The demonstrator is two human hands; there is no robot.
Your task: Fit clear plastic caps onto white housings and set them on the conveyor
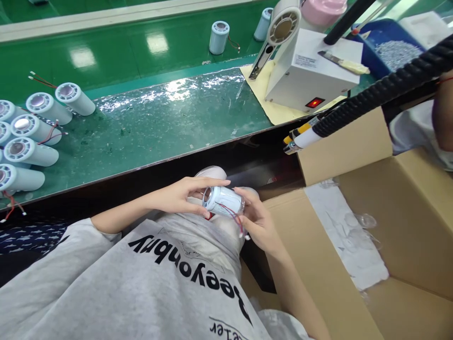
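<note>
A light blue cylindrical housing [226, 200] lies tilted on its side between my hands, above my lap. My left hand [187, 196] curves round its ringed, open end, thumb below and fingers above. At the other end, which looks clear, my right hand [258, 219] grips it between thumb and fingers. Thin red and dark wires [231, 212] with small white plugs hang from the housing's side near my right thumb.
Several similar housings [33, 127] lie at the bench's left; others stand on the green belt [116, 56]. A white machine [307, 71] with a lit red switch sits right of the bench. Below are a black corrugated hose [382, 85] and an open cardboard box [396, 212]. Another person's arm [442, 113] shows far right.
</note>
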